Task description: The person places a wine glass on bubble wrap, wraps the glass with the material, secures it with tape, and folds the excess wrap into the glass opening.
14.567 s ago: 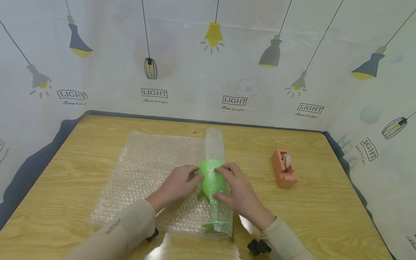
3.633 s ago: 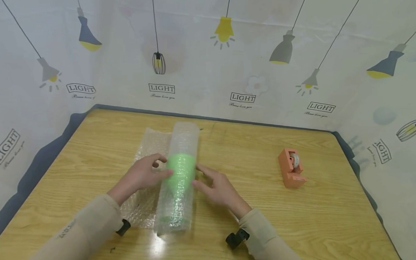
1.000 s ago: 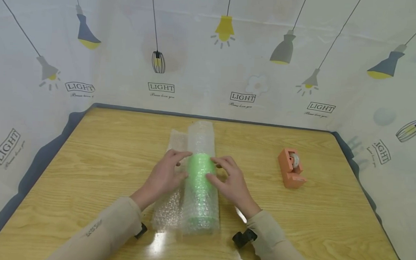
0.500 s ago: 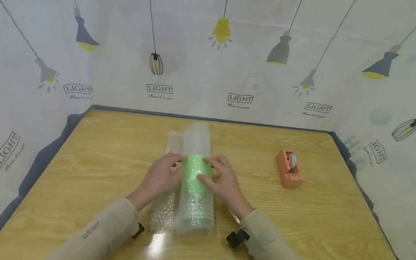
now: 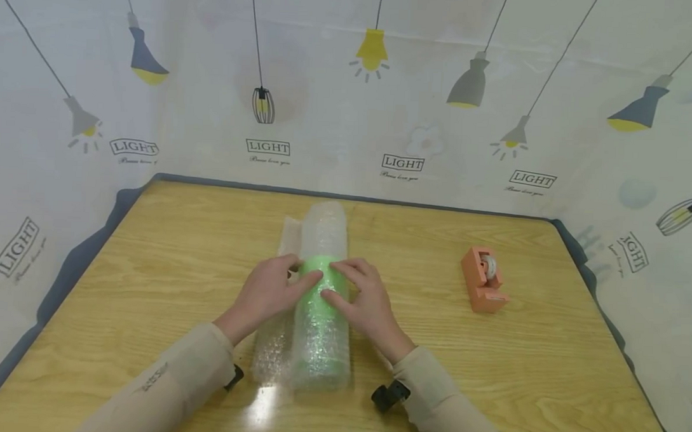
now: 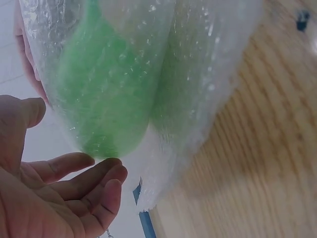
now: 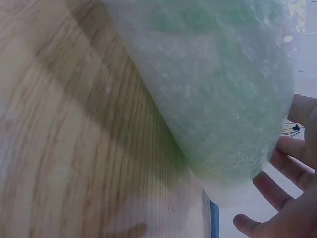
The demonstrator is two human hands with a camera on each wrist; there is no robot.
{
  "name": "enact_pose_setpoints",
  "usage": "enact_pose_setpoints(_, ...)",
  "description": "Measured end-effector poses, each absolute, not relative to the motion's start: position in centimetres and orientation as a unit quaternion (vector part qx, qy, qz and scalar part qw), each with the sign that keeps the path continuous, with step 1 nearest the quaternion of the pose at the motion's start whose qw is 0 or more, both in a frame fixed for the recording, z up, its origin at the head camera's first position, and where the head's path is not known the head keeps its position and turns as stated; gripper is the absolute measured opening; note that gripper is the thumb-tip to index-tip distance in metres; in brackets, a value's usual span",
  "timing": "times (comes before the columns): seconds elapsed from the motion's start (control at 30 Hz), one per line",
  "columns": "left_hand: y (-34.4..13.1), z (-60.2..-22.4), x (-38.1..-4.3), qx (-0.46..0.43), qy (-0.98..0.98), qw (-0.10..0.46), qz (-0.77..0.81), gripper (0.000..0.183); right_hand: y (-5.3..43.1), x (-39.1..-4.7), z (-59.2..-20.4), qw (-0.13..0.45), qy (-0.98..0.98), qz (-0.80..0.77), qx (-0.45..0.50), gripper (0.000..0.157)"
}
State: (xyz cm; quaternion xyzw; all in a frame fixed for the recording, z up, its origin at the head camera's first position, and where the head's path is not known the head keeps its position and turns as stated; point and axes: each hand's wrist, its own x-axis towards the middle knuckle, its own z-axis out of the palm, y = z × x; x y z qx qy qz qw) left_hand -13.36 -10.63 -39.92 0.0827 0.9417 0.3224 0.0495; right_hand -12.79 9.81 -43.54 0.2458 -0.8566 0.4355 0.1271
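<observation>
A green goblet (image 5: 335, 280) lies on its side inside a roll of clear bubble wrap (image 5: 324, 231) on the wooden table. Its bowl shows through the layers in the left wrist view, while the stem and foot are blurred. A flat strip of the wrap (image 5: 272, 354) extends from the roll's left side. My left hand (image 5: 267, 293) holds the roll from the left, thumb over the top and fingers bent at its far side. My right hand (image 5: 373, 303) holds the right side, with thumb and index fingertips on the wrap over the goblet's bowl.
An orange tape dispenser (image 5: 482, 281) with a roll of tape stands on the right of the table (image 5: 425, 244). A white backdrop (image 5: 328, 69) printed with lamps rises behind the table and along both sides.
Since the earliest frame the wide flat sheet has been rolled round the goblet, leaving a narrow strip. Over the last second the roll shifts slightly left and my left thumb comes onto its top.
</observation>
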Motion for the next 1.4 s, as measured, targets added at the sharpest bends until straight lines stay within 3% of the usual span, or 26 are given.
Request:
enact_pose_setpoints(0.27,-10.6,-39.8,-13.4,0.062,0.949,0.074,0.3,0.068,10.0,-12.8,-43.5,0.118,-0.825,0.485,0.265,0.03)
enact_pose_setpoints(0.67,-10.1,-39.6,-13.1,0.032,0.951,0.105,0.288,0.094,10.5,-13.0,-43.8,0.106,-0.8,0.536,0.247,0.02)
enact_pose_setpoints(1.03,-9.9,-39.7,-13.1,0.025,0.948,0.114,0.296,0.088,11.0,-13.4,-44.3,0.021,-0.813,0.561,0.156,0.033)
enact_pose_setpoints(1.4,-10.1,-40.0,-13.0,0.035,0.946,0.098,0.308,0.09,11.0,-13.5,-44.4,-0.057,-0.843,0.517,0.135,0.045)
